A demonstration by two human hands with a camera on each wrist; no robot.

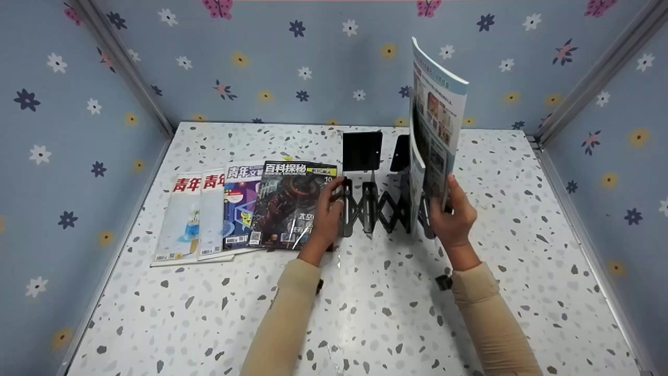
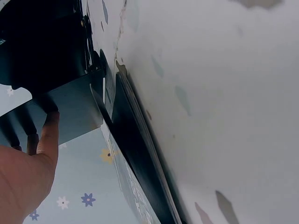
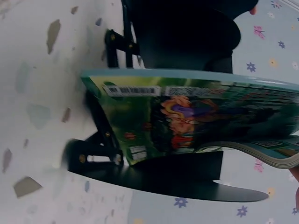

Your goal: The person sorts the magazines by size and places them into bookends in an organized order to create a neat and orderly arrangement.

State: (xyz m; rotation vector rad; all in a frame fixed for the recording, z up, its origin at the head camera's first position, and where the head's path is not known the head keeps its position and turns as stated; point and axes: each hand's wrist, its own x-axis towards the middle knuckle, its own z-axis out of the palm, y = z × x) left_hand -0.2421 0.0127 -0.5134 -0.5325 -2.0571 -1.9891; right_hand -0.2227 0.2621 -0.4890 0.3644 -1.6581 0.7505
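Note:
A black expanding book rack (image 1: 383,206) with scissor links and upright plates stands mid-table. My right hand (image 1: 453,211) grips the lower edge of a magazine (image 1: 434,122) held upright at the rack's right end; its green cover (image 3: 187,116) fills the right wrist view, between black plates. My left hand (image 1: 327,211) holds the rack's left end, fingers curled on the end plate (image 2: 70,112). Right beside this hand lies a dark-covered magazine (image 1: 289,203).
Several magazines (image 1: 209,214) lie fanned out, overlapping, on the left of the speckled white table (image 1: 365,313). Blue flowered walls (image 1: 68,156) enclose the table on three sides, with metal rails in the corners.

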